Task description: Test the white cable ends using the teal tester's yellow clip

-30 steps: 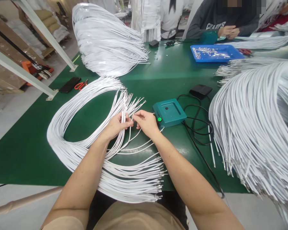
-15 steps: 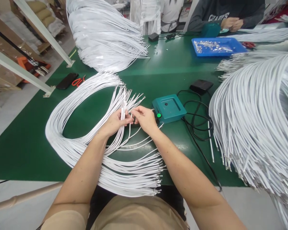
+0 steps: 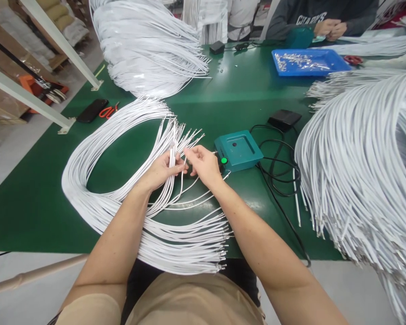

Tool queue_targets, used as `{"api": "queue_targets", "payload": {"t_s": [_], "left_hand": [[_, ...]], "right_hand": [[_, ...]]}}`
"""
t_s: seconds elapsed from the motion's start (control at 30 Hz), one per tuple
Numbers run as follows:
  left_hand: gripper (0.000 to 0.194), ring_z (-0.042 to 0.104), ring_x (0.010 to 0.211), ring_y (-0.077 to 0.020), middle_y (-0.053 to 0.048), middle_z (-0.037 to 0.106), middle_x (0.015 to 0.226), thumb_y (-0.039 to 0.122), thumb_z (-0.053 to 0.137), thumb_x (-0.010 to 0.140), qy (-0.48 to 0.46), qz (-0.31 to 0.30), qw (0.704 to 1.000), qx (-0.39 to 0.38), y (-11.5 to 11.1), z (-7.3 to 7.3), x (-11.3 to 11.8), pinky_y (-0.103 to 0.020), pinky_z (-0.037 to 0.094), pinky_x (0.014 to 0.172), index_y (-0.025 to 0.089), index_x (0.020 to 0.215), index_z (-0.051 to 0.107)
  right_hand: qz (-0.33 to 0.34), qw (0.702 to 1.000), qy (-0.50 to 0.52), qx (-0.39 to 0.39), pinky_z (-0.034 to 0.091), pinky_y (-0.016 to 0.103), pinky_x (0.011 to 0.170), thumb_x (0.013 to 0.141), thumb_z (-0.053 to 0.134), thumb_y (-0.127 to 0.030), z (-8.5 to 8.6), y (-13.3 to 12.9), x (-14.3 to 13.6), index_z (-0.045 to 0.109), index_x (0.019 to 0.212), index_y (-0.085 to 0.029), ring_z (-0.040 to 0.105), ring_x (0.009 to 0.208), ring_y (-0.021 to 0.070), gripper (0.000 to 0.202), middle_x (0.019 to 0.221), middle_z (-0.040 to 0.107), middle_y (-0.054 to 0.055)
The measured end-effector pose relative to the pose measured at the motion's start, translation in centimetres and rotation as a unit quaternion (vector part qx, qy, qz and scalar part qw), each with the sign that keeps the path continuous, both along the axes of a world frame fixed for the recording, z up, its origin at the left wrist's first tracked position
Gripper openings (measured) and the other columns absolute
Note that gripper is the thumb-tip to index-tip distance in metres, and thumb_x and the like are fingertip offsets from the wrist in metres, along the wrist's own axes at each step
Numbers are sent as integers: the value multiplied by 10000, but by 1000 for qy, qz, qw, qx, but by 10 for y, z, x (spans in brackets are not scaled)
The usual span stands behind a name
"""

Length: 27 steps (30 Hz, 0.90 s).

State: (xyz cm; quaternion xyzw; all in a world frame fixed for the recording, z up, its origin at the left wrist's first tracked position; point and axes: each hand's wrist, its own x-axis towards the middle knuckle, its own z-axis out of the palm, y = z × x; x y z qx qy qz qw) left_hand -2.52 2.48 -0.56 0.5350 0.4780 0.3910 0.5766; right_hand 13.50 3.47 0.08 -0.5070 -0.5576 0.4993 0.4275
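Observation:
My left hand point(image 3: 164, 169) is closed around several white cords point(image 3: 171, 178) whose metal-tipped ends stick up above the fingers. Just right of it, my right hand point(image 3: 203, 163) pinches one white cord near its upper end; the tip is partly hidden by the fingers. Both hands nearly touch. A curved bundle of white cords point(image 3: 81, 162) lies around and below the left forearm, many tipped ends pointing right. Close to my right hand stands a teal machine point(image 3: 242, 151) with a lit green button point(image 3: 224, 160).
Large piles of white cords stand at the back left point(image 3: 138, 45) and right point(image 3: 358, 158). A blue tray point(image 3: 311, 63) holds small metal parts. Black cables point(image 3: 274, 167), a black pedal-like box point(image 3: 284, 119), orange-handled scissors point(image 3: 108, 111) and a dark phone-like object point(image 3: 92, 111) lie about. A co-worker's hands point(image 3: 329, 29) are across.
My right hand's fingers have shifted slightly upward on the cord. The whole view has moved a little; otherwise both hands hold nearly the same pose.

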Motion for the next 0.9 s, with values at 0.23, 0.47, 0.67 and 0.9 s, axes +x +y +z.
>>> {"api": "queue_targets", "payload": {"t_s": [0.23,0.47,0.67,0.9], "left_hand": [[317,607,690,-127,13,597,781,339,749,689,28,9,999,15,-1,2,3,-223,420,571,182,825,509],[320,563,600,-103,11,617,692,371,744,699,3,49,999,22,1,-3,7,-224,418,567,173,807,516],[281,560,583,-88,9,633,731,325,711,743,-33,18,999,36,2,-5,5,-215,400,539,176,807,482],[284,580,594,-119,5,612,687,338,699,746,-3,-29,999,38,0,1,11,-241,415,542,179,786,467]], "right_hand": [[-16,996,84,-3,423,193,391,728,603,-351,-11,6,-4,583,676,-180,492,416,75,180,563,571,-51],[20,976,202,-79,396,178,408,715,599,-310,-6,5,-5,529,612,-180,407,379,48,179,459,470,-78],[50,950,274,-143,364,183,402,698,636,-335,0,4,-5,504,599,-177,452,414,59,229,493,497,-56],[85,943,267,-181,328,196,393,738,618,-555,2,7,-1,572,657,-170,437,374,74,397,405,324,-99]]}}
